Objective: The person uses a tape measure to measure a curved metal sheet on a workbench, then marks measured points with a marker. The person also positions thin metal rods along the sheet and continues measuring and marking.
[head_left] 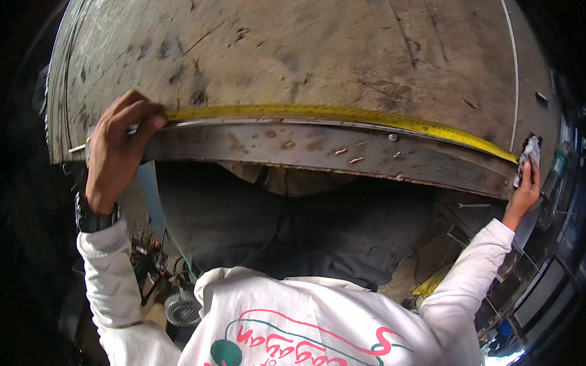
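- We have the long yellow metal measuring tape (342, 112) stretched between both grips, on top of the big worn brown-grey sheet surface (268, 53).
- Left hand (118, 141): thumb and fingers pinched together at the tape. Can't tell whether they also catch the thin pale metal rod (76, 148), which passes under that grip and pokes out on its outer side.
- Right hand (527, 184): fingers closed around a small whitish-and-black object (532, 151), probably the tape's case; palm side hidden from us.
- Key relation: tape lies rightward from the left grip, leftward from the right grip. Long axis runs hand to hand, along the sheet's near edge; right end sits closer to our body. Neither hand is nearer overall, one at each end.
- Between the grips, on our side of the tape: the grey rust-spotted steel flange (232, 143), running alongside it. Rod follows the same edge, just beside the tape.
- Beyond the right grip, farther from us: small dark cylindrical piece (541, 97) on the surface, apart from the hand.
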A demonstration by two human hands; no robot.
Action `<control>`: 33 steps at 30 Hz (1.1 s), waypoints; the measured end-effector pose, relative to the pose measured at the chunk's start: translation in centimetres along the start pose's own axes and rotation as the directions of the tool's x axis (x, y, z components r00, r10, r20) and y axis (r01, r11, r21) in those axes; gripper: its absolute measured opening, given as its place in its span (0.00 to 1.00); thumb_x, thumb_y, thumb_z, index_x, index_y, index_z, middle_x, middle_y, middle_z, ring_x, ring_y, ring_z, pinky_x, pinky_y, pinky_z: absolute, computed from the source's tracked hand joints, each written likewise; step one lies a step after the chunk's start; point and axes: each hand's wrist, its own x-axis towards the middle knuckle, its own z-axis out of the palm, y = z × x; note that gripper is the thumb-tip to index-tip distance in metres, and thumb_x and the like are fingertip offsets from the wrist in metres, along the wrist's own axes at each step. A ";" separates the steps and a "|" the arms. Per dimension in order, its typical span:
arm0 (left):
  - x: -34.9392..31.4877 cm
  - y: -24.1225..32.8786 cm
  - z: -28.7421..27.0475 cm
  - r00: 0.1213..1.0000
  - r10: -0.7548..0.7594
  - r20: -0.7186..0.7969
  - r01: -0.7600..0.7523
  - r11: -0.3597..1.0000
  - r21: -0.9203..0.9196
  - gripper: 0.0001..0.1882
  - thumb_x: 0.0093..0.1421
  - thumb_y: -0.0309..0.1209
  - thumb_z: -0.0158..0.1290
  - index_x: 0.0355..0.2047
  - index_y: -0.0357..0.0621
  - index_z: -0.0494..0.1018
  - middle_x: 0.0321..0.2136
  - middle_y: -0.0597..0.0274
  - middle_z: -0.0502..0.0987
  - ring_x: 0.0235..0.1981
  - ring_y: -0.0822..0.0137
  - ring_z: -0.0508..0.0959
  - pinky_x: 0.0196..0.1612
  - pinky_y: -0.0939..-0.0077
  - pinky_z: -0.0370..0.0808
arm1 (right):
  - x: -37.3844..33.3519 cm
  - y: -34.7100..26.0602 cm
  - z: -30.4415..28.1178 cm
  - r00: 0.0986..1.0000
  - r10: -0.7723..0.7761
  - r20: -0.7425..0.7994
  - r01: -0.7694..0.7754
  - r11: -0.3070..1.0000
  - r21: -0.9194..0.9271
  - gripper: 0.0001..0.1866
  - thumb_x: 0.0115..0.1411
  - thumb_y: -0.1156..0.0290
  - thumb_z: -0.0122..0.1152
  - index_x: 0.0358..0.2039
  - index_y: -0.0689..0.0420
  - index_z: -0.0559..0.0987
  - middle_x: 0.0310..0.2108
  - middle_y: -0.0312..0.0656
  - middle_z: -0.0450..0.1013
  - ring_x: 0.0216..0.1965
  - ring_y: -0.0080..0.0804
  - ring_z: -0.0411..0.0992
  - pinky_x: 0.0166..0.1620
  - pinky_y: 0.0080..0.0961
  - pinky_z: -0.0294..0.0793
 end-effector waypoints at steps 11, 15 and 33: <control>-0.4 1.7 -0.1 0.998 -0.024 -0.055 0.023 1.000 -0.013 0.07 0.56 0.25 0.63 0.34 0.35 0.80 0.31 0.54 0.76 0.35 0.53 0.78 0.41 0.61 0.73 | 3.9 -14.9 10.7 0.966 -0.154 -0.207 0.187 0.971 0.148 0.10 0.66 0.72 0.65 0.44 0.59 0.87 0.40 0.38 0.81 0.42 0.29 0.78 0.49 0.28 0.76; -0.7 1.9 0.2 0.992 -0.043 -0.122 0.036 0.997 -0.063 0.06 0.56 0.25 0.63 0.33 0.36 0.80 0.32 0.54 0.76 0.36 0.53 0.78 0.40 0.61 0.73 | 13.7 -7.6 11.2 0.915 -0.004 -0.404 -0.060 0.988 -0.145 0.12 0.65 0.71 0.57 0.42 0.56 0.87 0.40 0.52 0.85 0.43 0.49 0.84 0.48 0.42 0.80; -0.1 -0.1 0.2 0.998 0.050 -0.050 -0.052 0.998 -0.039 0.08 0.63 0.30 0.64 0.40 0.39 0.84 0.34 0.60 0.79 0.37 0.56 0.81 0.44 0.64 0.76 | 35.6 10.8 6.0 0.996 -0.052 0.079 0.086 0.851 -0.518 0.29 0.65 0.48 0.67 0.49 0.64 0.86 0.43 0.53 0.84 0.47 0.45 0.81 0.53 0.37 0.76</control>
